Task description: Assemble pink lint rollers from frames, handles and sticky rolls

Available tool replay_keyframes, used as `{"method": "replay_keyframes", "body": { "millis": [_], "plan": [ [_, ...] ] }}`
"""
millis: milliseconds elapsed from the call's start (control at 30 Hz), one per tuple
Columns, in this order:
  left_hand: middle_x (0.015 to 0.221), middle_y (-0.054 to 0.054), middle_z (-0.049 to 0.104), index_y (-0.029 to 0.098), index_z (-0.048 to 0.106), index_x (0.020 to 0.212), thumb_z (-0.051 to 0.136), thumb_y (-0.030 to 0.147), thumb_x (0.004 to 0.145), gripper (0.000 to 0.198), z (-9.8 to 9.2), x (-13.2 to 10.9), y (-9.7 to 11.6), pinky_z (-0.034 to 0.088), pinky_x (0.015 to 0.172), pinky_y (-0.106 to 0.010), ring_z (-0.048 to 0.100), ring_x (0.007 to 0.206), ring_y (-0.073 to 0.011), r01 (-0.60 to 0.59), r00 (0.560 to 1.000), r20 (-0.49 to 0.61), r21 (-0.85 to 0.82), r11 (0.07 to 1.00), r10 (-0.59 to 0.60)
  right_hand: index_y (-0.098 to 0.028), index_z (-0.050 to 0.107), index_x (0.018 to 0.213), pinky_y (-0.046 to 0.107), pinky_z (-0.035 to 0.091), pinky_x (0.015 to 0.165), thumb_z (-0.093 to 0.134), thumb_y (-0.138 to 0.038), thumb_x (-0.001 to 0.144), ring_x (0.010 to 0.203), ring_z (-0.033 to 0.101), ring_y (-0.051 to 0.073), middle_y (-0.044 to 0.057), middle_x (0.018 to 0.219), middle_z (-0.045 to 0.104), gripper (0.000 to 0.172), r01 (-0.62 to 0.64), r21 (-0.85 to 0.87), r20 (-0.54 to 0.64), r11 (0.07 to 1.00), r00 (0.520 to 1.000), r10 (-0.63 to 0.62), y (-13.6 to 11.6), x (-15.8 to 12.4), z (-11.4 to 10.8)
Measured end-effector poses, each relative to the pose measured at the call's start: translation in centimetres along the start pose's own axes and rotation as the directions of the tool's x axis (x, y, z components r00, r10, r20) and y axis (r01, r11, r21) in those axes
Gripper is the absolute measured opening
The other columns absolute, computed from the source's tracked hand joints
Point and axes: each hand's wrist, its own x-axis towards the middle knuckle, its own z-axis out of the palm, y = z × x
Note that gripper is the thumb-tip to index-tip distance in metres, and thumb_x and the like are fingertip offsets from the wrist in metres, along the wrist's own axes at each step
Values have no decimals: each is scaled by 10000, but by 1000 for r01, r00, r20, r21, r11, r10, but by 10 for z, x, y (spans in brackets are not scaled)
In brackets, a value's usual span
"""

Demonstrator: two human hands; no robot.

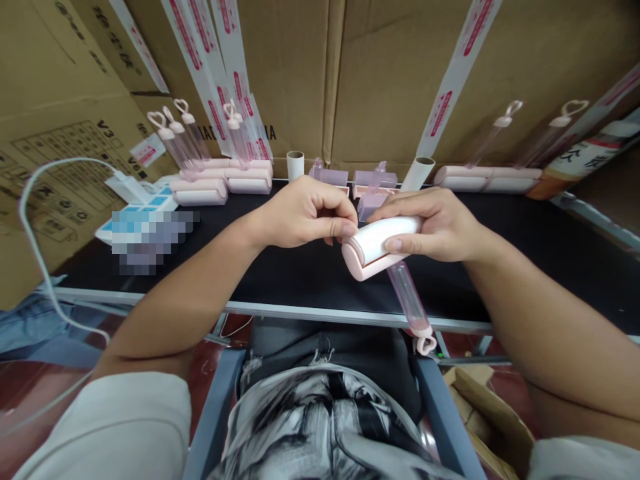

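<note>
Black-topped, the desk (300, 280) runs up against a wall of cardboard (400, 73). Nearest is a lint roller (353, 261), held above the desk, its clear handle (409, 295) slanting back past the front rail, which probably leaves the white roll easy to reach. Both hands are on the job: the right hand (443, 223) grips the head from the side, thumb across the roll—seemingly to steady it—while the left hand (310, 217) is drawn into a pinch at the roll's end (whether a sheet edge sits between the fingertips, I cannot tell). Beyond lie lilac plastic parts (336, 177) between two upright white tubes (295, 168). More lint rollers (200, 193) stand left and right, handles up against the cardboard—likely to save room. Printed tape strips (440, 110) hang behind.
</note>
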Motion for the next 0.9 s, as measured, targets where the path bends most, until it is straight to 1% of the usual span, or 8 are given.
{"method": "replay_keyframes", "body": {
  "millis": [100, 200, 333, 567, 667, 800, 900],
  "plan": [
    [763, -67, 792, 163, 817, 842, 849, 648, 916, 491, 0, 0, 2, 599, 623, -215, 745, 649, -129, 25, 1000, 9, -45, 999, -25, -273, 893, 1039, 324, 553, 636, 916, -552, 875, 678, 694, 182, 25, 855, 818, 323, 42, 1, -17, 999, 999, -42, 0, 0, 0],
    [783, -71, 794, 157, 815, 845, 848, 695, 893, 541, 0, -1, 3, 604, 599, -216, 745, 637, -130, 73, 997, 21, -94, 993, -71, -271, 889, 1037, 318, 555, 633, 917, -535, 881, 680, 699, 178, 19, 847, 810, 308, 71, 9, -19, 997, 997, -71, 0, -1, -1],
    [787, -74, 795, 155, 802, 823, 864, 740, 846, 589, 1, 0, 5, 608, 563, -214, 744, 616, -135, 102, 995, 18, -149, 983, -100, -284, 887, 1031, 347, 573, 647, 900, -590, 876, 685, 700, 202, 27, 842, 813, 344, 20, -8, -24, 1000, 1000, -20, -3, -2, -2],
    [783, -72, 793, 151, 808, 825, 916, 678, 826, 538, 1, 0, 4, 628, 574, -214, 743, 612, -133, 120, 993, 28, -219, 968, -117, -272, 882, 1020, 336, 555, 621, 877, -638, 881, 663, 692, 196, 28, 825, 806, 392, 11, -15, -17, 1000, 1000, -11, -7, -1, -1],
    [791, -77, 798, 151, 811, 830, 922, 688, 812, 549, 2, -1, 4, 637, 582, -220, 756, 630, -143, 133, 991, 27, -229, 964, -130, -271, 879, 1013, 338, 556, 617, 870, -657, 877, 662, 687, 198, 29, 826, 807, 409, -10, -21, -12, 1000, 1000, 10, -7, -1, -2],
    [795, -78, 800, 156, 808, 822, 912, 712, 808, 565, 2, 0, 5, 635, 575, -225, 761, 631, -149, 122, 993, 26, -204, 971, -119, -278, 880, 1006, 350, 556, 617, 863, -694, 869, 671, 690, 210, 29, 814, 802, 439, -14, -26, -19, 1000, 1000, 13, -7, -2, -2],
    [795, -72, 796, 158, 801, 831, 918, 692, 813, 547, 1, 0, 5, 634, 578, -225, 758, 636, -147, 129, 992, 35, -212, 969, -125, -282, 882, 1018, 359, 567, 630, 862, -689, 874, 683, 696, 216, 32, 827, 810, 432, -20, -36, -26, 999, 999, 19, -7, -2, -2]
  ]
}}
